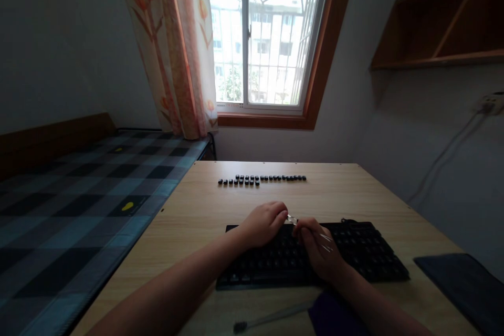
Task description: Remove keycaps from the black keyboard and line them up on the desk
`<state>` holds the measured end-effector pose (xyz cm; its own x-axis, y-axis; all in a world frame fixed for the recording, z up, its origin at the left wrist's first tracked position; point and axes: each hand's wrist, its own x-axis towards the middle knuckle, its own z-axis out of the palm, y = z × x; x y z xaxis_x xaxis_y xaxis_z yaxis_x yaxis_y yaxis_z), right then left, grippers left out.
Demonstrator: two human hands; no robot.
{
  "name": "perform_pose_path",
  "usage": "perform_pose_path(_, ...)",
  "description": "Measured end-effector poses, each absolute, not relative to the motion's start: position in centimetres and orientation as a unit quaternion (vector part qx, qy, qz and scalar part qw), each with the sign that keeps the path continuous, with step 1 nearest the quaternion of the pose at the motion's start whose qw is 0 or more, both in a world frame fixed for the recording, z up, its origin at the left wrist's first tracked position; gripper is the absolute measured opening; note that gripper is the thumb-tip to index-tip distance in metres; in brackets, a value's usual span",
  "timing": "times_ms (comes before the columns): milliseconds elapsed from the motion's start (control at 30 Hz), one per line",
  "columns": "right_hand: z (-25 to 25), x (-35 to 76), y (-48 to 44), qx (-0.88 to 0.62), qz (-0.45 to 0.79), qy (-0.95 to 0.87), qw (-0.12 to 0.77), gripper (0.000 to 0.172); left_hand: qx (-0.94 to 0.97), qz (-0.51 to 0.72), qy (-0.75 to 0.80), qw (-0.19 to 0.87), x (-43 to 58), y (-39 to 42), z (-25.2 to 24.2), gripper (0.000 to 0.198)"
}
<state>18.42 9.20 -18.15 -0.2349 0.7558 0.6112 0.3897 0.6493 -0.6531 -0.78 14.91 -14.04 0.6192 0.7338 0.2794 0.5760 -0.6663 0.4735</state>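
Your black keyboard (281, 260) lies flat, keys up, its long side toward you — and over it you hold a shiny, thin, wire-like tool (292, 219), partly hidden in your grip

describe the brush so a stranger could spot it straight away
On the wooden table, find the black keyboard. The brush lies on its near side, by a purple item. Unlike either, it has a long, thin handle and a dark, bristly head.

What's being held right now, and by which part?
The right hand holds thin metal wires; the gripped part is hidden. Whether the left hand holds anything cannot be told.
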Motion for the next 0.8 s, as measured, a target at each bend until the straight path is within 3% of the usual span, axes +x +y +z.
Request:
perform_pose_path(200,-17.6,18.5,9.0,-0.373,0.126,-0.77,0.501,0.019,0.877,0.23,0.375,0.193,-0.7,14.8,-14.0,0.027)
perform_pose_path(467,-15.2,19.7,9.6,-0.404,-0.104,-0.773,0.478,0.016,0.863,0.243,0.387,0.217,-0.6,14.6,-14.3,0.03)
perform_pose_path(667,-16.0,20.5,11.3,-0.381,0.026,-0.82,0.428,0.027,0.872,0.241,0.335,0.262,-0.8,14.3,-13.4,0.035)
perform_pose_path(800,-16.5,20.1,11.6,-0.392,0.041,-0.82,0.416,0.023,0.869,0.254,0.325,0.273,-0.8,14.3,-13.2,0.036)
